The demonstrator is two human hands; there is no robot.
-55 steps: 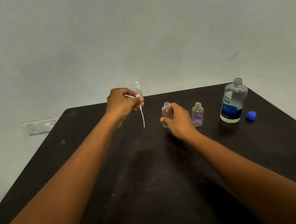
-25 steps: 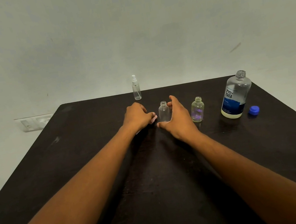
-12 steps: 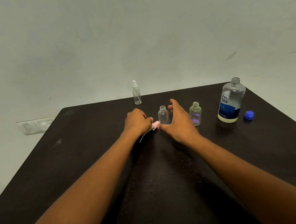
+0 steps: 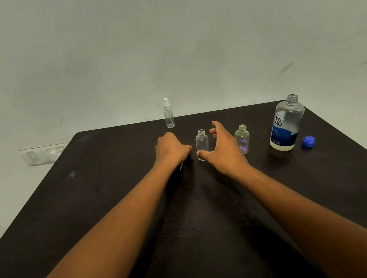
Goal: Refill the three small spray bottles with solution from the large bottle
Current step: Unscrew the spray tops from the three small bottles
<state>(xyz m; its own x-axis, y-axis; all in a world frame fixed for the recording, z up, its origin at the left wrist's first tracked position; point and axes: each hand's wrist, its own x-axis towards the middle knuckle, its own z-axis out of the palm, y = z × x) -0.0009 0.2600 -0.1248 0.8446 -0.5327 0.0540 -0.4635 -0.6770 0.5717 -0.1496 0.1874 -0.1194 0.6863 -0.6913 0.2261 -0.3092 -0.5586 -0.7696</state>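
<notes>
Dark tabletop (image 4: 93, 213) against a pale wall: the left hand (image 4: 171, 149) rests curled, gripping a thin dip tube (image 4: 181, 165) that pokes out near its wrist. Just right, the right hand (image 4: 223, 149) spreads its fingers round an uncapped clear bottle (image 4: 201, 142) without closing. Further right stand a second small bottle (image 4: 242, 139), the large bottle (image 4: 286, 123) and its blue cap (image 4: 308, 142); a capped sprayer (image 4: 168, 114) stands far.
</notes>
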